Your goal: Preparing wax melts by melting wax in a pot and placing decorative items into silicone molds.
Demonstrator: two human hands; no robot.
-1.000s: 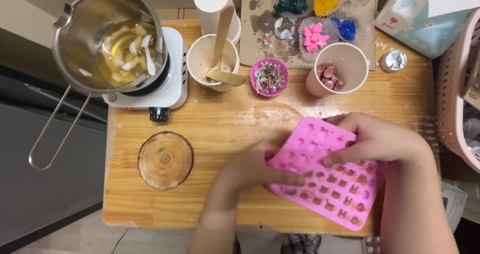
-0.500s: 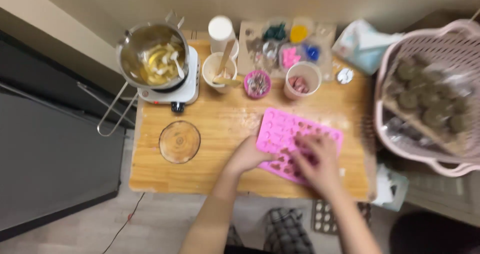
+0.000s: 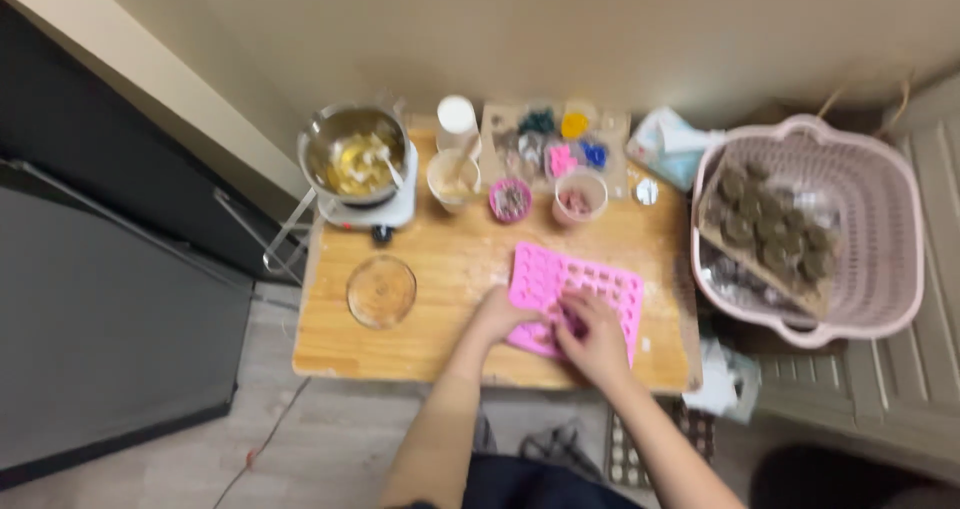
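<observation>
A steel pot [image 3: 355, 154] sat on a small hotplate [image 3: 375, 214] at the wooden table's [image 3: 450, 269] far left, the left hand [image 3: 497, 314] lay flat-fingered on the pink mould's [image 3: 600, 284] near-left edge, the right hand [image 3: 595, 339] pressed loosely curled onto its middle, and a pink basket [image 3: 890, 239] stood rightmost.

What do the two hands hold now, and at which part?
Both hands rest on the pink silicone mould: left hand at its near-left edge, right hand on its near middle. Whether they grip it cannot be told.

A small wooden table [image 3: 450, 269] carries a pink mould [image 3: 575, 284], hotplate [image 3: 385, 214], cups [image 3: 578, 197] and a round coaster [image 3: 381, 291].
</observation>
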